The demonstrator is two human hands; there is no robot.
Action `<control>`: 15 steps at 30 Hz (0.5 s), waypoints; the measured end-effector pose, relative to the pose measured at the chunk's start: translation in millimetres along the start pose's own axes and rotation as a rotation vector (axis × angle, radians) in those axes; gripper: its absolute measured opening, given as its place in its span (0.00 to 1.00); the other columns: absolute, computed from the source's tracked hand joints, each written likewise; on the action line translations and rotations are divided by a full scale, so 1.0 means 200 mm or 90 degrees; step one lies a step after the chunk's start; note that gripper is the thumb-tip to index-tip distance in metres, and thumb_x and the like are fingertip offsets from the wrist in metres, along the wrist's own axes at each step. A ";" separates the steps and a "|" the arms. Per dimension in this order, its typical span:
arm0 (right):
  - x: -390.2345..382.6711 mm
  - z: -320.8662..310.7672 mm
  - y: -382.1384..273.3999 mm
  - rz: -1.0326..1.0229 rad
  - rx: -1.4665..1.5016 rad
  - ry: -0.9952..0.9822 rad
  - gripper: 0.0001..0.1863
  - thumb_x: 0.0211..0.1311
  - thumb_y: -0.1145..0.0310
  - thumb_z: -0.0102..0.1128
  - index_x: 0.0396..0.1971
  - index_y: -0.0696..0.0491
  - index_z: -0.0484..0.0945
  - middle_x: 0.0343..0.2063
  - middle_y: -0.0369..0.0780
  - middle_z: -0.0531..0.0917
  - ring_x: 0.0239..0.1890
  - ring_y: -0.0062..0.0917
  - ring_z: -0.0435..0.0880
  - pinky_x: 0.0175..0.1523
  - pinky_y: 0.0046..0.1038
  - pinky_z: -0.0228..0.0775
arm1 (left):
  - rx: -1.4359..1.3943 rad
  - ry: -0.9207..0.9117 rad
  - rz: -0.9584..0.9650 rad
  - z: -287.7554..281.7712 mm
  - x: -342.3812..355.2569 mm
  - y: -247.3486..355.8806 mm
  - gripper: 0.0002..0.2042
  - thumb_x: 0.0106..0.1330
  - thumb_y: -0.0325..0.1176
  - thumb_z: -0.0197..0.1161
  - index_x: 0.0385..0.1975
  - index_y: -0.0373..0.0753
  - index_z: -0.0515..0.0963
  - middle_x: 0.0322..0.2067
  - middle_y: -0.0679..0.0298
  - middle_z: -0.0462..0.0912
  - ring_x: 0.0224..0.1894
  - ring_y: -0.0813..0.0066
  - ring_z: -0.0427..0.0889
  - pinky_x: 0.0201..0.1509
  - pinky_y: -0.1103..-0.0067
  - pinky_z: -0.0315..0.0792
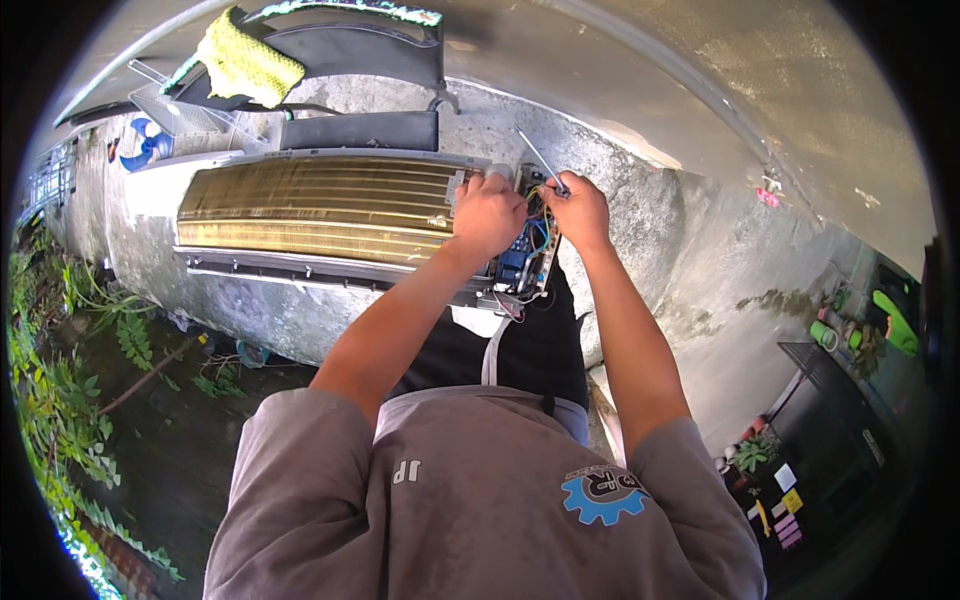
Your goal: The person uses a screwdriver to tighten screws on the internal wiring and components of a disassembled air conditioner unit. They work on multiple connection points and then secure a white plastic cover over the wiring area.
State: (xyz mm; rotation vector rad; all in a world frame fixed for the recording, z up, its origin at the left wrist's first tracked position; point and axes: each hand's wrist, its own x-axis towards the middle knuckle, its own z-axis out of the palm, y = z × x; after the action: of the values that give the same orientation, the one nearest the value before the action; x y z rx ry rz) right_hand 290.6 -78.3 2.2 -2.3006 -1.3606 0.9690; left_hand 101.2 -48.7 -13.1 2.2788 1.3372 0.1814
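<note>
An uncovered air conditioner indoor unit lies lengthwise in front of me, its coil fins brownish-gold. At its right end, blue parts and coloured wires sit in an exposed electrical section. My left hand is closed over the unit's right end, beside a grey rounded part; its fingertips are partly hidden. Just right of the wires, my right hand is closed on a screwdriver, whose thin shaft points up and to the left, away from the wiring. The right fingertips are close to the wires; whether they touch them I cannot tell.
Behind the unit stands a dark chair with a yellow cloth over it. A blue fan blade lies at the far left. Rough concrete surrounds the unit, with plants at left and a dark cabinet-like surface at right.
</note>
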 end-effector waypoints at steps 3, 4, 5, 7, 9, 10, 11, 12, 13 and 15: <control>0.04 0.01 -0.01 -0.054 -0.045 0.021 0.14 0.61 0.58 0.78 0.40 0.50 0.88 0.37 0.44 0.89 0.40 0.40 0.90 0.46 0.38 0.80 | -0.015 -0.048 -0.041 0.00 0.01 0.01 0.10 0.65 0.45 0.68 0.37 0.53 0.93 0.47 0.66 0.87 0.53 0.54 0.84 0.57 0.55 0.74; 0.06 0.01 -0.01 -0.065 -0.046 -0.004 0.14 0.61 0.59 0.78 0.40 0.51 0.87 0.38 0.44 0.89 0.41 0.40 0.90 0.47 0.39 0.80 | 0.003 -0.062 -0.057 0.00 0.02 0.02 0.10 0.65 0.45 0.67 0.37 0.52 0.93 0.47 0.65 0.87 0.53 0.53 0.84 0.57 0.55 0.74; 0.07 0.00 0.00 -0.077 -0.045 -0.029 0.13 0.62 0.59 0.78 0.39 0.51 0.87 0.38 0.44 0.89 0.42 0.40 0.90 0.47 0.39 0.80 | 0.023 -0.075 -0.075 0.00 0.04 0.04 0.10 0.66 0.44 0.67 0.37 0.52 0.93 0.47 0.64 0.87 0.53 0.53 0.84 0.58 0.54 0.73; 0.10 -0.02 0.00 -0.104 -0.036 -0.078 0.13 0.62 0.59 0.77 0.38 0.52 0.86 0.40 0.44 0.89 0.43 0.41 0.90 0.48 0.39 0.80 | 0.053 -0.085 -0.113 0.00 0.07 0.07 0.11 0.65 0.44 0.66 0.36 0.50 0.93 0.47 0.61 0.87 0.54 0.52 0.84 0.58 0.54 0.73; 0.11 -0.05 0.01 -0.123 -0.031 -0.126 0.13 0.63 0.59 0.76 0.37 0.53 0.85 0.41 0.44 0.89 0.44 0.42 0.89 0.49 0.39 0.80 | 0.073 -0.075 -0.151 0.01 0.09 0.11 0.11 0.65 0.43 0.66 0.36 0.48 0.93 0.47 0.59 0.87 0.54 0.50 0.84 0.58 0.53 0.73; 0.12 -0.06 0.02 -0.121 -0.035 -0.132 0.14 0.61 0.60 0.76 0.37 0.53 0.83 0.40 0.44 0.88 0.44 0.43 0.89 0.49 0.39 0.80 | 0.065 -0.071 -0.163 0.02 0.09 0.12 0.11 0.64 0.43 0.66 0.34 0.47 0.93 0.46 0.58 0.87 0.53 0.50 0.84 0.58 0.53 0.73; 0.12 -0.06 0.02 -0.149 -0.044 -0.125 0.14 0.61 0.61 0.76 0.37 0.53 0.82 0.39 0.44 0.88 0.43 0.44 0.88 0.49 0.39 0.80 | 0.063 -0.063 -0.174 0.02 0.10 0.13 0.11 0.63 0.43 0.66 0.33 0.46 0.92 0.45 0.58 0.87 0.53 0.50 0.85 0.58 0.53 0.73; 0.12 -0.05 0.01 -0.150 -0.069 -0.124 0.14 0.61 0.61 0.76 0.37 0.53 0.82 0.38 0.44 0.87 0.43 0.44 0.88 0.48 0.40 0.80 | 0.057 -0.069 -0.183 0.02 0.10 0.13 0.12 0.62 0.43 0.67 0.32 0.45 0.92 0.44 0.57 0.87 0.52 0.50 0.85 0.58 0.53 0.73; 0.12 -0.05 0.00 -0.167 -0.086 -0.118 0.14 0.60 0.61 0.76 0.37 0.54 0.81 0.38 0.44 0.87 0.43 0.44 0.88 0.48 0.40 0.80 | 0.040 -0.065 -0.185 0.01 0.10 0.13 0.13 0.62 0.44 0.67 0.33 0.44 0.92 0.45 0.57 0.87 0.52 0.51 0.86 0.60 0.54 0.72; 0.13 -0.03 -0.01 -0.178 -0.121 -0.096 0.14 0.60 0.61 0.75 0.37 0.52 0.81 0.37 0.45 0.86 0.41 0.47 0.87 0.47 0.43 0.80 | -0.003 -0.093 -0.186 0.01 0.10 0.11 0.14 0.64 0.45 0.66 0.33 0.42 0.92 0.47 0.56 0.87 0.52 0.52 0.87 0.63 0.55 0.70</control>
State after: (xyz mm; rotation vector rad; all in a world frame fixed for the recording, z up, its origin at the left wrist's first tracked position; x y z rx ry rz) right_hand 302.1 -54.8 -3.1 -2.1201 -1.8490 0.9738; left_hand 129.1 -41.4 -6.0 2.0205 1.5658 -0.0788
